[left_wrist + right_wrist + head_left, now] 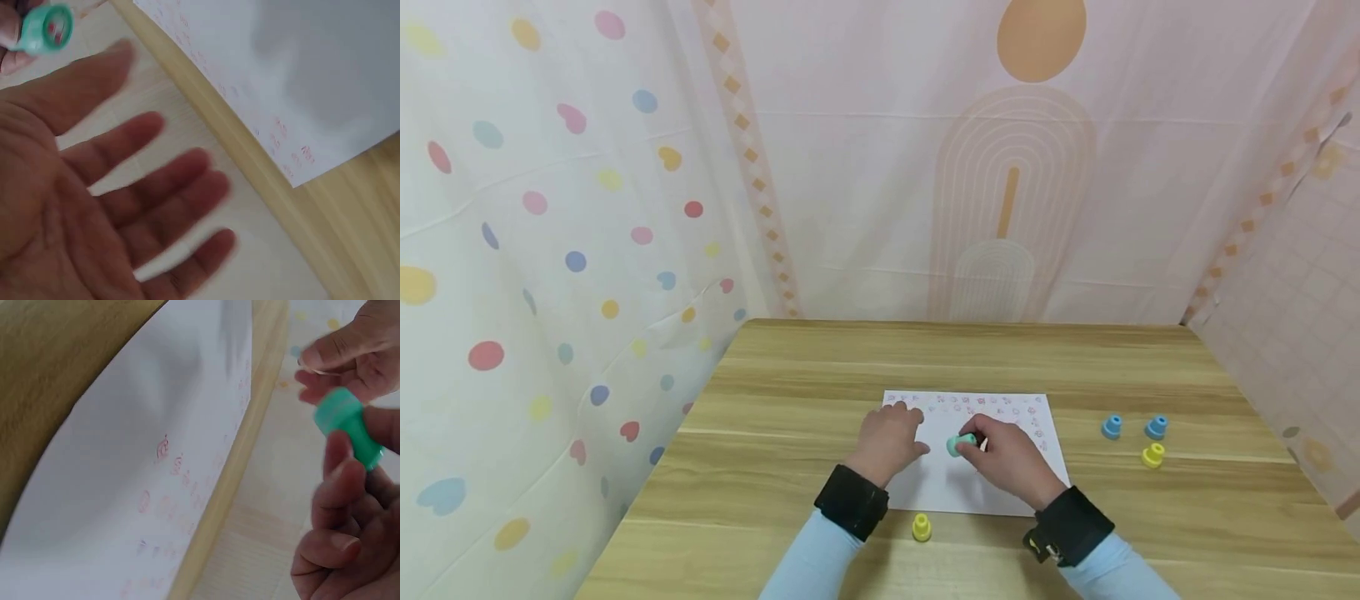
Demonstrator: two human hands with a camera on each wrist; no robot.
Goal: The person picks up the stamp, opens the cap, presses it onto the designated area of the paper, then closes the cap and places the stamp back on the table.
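My right hand (1011, 462) pinches a small mint-green toy stamp (955, 445) between thumb and fingers, above the middle of a white paper sheet (940, 496). In the left wrist view the stamp's round end (57, 28) faces the camera and shows red inside its rim. My left hand (886, 442) is over the sheet's left part, its fingers spread and loosely extended, with nothing in them. Whether it touches the paper I cannot tell. Small reddish and purplish prints (164, 449) run along the far edge and right side of the sheet.
A yellow stamp-like piece (921, 527) stands just in front of the sheet's near edge. To the right are two blue pieces (1112, 427) and another yellow one (1152, 456). The wooden table (760, 467) is bordered by patterned curtains (850, 208) at the back and sides.
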